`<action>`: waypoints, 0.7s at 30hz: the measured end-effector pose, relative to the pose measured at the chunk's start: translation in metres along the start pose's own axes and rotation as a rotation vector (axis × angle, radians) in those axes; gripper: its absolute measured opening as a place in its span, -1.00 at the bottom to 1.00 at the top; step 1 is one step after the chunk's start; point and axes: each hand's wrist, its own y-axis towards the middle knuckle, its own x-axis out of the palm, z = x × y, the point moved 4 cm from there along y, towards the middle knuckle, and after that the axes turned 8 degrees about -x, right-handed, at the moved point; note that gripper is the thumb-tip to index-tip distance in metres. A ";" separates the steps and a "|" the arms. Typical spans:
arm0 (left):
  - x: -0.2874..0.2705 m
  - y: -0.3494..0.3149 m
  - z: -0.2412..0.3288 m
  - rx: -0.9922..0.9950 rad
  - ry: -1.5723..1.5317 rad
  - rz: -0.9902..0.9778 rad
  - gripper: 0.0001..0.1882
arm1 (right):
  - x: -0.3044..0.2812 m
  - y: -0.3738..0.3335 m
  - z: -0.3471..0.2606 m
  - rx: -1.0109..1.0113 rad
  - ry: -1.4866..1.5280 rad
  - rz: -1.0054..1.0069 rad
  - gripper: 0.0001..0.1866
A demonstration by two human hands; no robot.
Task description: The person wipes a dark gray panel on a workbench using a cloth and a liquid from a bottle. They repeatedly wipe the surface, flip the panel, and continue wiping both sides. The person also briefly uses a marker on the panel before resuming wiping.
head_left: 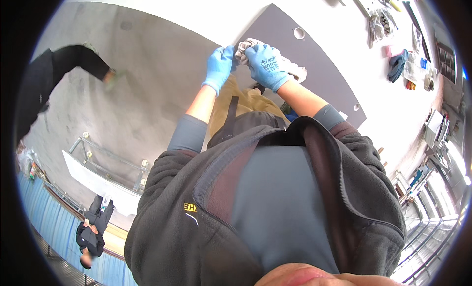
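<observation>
A light-coloured crumpled cloth [298,72] is bunched in my right hand [267,65], which wears a blue glove. The fingers are closed on it, and part of the cloth shows past the fingertips while another part trails out to the right. Under the cloth lies a flat grey panel [322,55] with a round hole near its far end and another near its right corner. My left hand [218,68], also in a blue glove, is closed at the panel's left edge, its fingertips close to the cloth.
The panel rests on a white tabletop [344,20]. On its right lie a dark blue glove [397,65] and a clear bag of small parts [382,24]. At left, a person's dark sleeve [73,57] reaches in. A wheeled cart [105,180] and another person [93,232] are at lower left.
</observation>
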 end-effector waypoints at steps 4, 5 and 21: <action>0.004 -0.004 0.001 -0.081 -0.070 -0.016 -0.53 | -0.026 0.050 0.060 0.248 -0.071 0.295 -0.67; 0.006 -0.005 0.001 -0.065 -0.090 -0.006 -0.54 | -0.037 0.072 0.090 0.345 0.052 0.317 -0.67; 0.002 -0.005 -0.020 -0.247 -0.736 -0.156 -0.53 | -0.009 0.008 -0.002 -0.002 0.050 0.148 -0.74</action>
